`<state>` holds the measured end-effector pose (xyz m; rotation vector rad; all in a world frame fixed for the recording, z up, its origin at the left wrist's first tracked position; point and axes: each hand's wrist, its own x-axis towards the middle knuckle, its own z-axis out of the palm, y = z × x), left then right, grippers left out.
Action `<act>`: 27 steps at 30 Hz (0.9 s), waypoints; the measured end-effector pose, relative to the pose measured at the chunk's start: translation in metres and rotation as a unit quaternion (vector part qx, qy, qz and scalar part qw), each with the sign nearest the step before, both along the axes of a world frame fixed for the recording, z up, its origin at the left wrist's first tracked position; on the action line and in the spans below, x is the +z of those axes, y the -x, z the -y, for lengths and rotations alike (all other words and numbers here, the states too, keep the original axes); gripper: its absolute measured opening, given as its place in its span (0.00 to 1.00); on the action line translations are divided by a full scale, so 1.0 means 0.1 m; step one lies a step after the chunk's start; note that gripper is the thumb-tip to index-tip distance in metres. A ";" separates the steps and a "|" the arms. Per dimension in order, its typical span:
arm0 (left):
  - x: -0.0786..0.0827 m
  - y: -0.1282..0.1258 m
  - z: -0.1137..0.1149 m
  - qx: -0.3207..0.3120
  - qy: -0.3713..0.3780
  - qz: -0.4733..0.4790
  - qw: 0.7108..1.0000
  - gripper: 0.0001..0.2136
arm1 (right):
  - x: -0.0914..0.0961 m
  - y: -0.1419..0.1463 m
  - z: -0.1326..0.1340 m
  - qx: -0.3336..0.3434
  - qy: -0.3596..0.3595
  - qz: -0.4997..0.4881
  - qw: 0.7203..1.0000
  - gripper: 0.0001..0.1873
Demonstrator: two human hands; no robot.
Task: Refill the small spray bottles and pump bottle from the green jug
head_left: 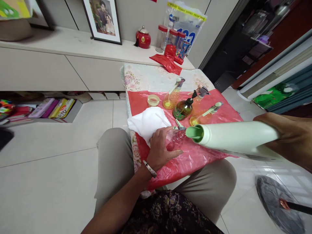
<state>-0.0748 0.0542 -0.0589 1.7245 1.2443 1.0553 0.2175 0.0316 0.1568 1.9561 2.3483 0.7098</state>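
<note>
My left hand [162, 144] is curled around a clear plastic bottle [178, 139] without a cap. It stands on the red plastic sheet [187, 162]. From the right, my right hand [292, 136] grips a large pale green detergent jug [239, 135], tipped nearly level. The jug's green pouring spout [193, 132] is at the clear bottle's mouth; I cannot tell whether liquid flows. A grey spray head [180, 125] lies just behind the bottle. Left of it rests a crumpled white cloth [149, 122].
Behind stand a green pump bottle [182, 110], spray bottles with yellow liquid [170, 97] and a round yellowish container [153, 100]. The cabinet top [73, 40] holds a framed photo [104, 19], a red jar [143, 38] and red-lidded jars [161, 38]. A plastic-covered round base [275, 201] sits at right.
</note>
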 end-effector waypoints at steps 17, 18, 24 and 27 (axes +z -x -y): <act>-0.04 0.01 -0.01 -0.002 -0.016 -0.003 1.000 0.41 | 0.00 0.03 0.00 -0.093 0.051 -0.049 0.993 0.17; -0.04 0.01 -0.01 -0.003 -0.017 -0.005 1.000 0.41 | 0.00 0.03 0.00 -0.088 0.048 -0.047 0.994 0.17; -0.02 0.01 -0.01 -0.003 -0.010 -0.010 1.000 0.41 | -0.01 0.01 -0.01 -0.073 0.045 -0.042 0.995 0.17; -0.02 0.01 -0.01 -0.003 -0.008 -0.010 1.000 0.41 | -0.01 0.00 -0.02 -0.064 0.041 -0.036 0.996 0.17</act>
